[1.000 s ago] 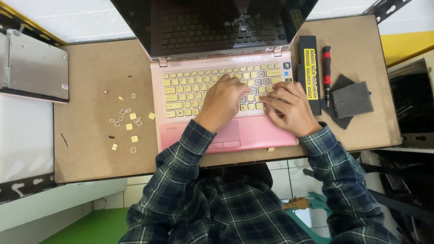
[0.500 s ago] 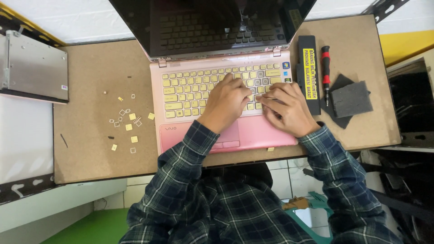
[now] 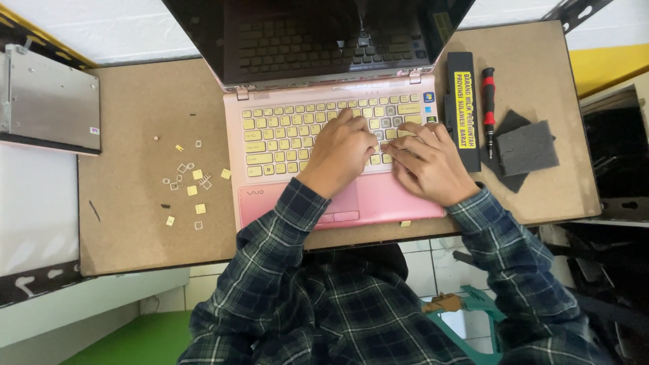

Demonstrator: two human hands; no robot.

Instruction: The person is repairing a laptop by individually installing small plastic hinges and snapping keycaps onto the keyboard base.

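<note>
keycaps lie loose at centre left on the brown board, already off. left hand and right hand are pressed, fingers curled, on the pink laptop's keyboard at centre; whether anything is gripped cannot be told. most keys remain seated.

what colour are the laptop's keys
Pale yellow keys set in a pink laptop body, seen clearly in the head view.

Bare bench lies left of the laptop, past scattered keycaps. Right, a battery, screwdriver and pads crowd the way.
</note>
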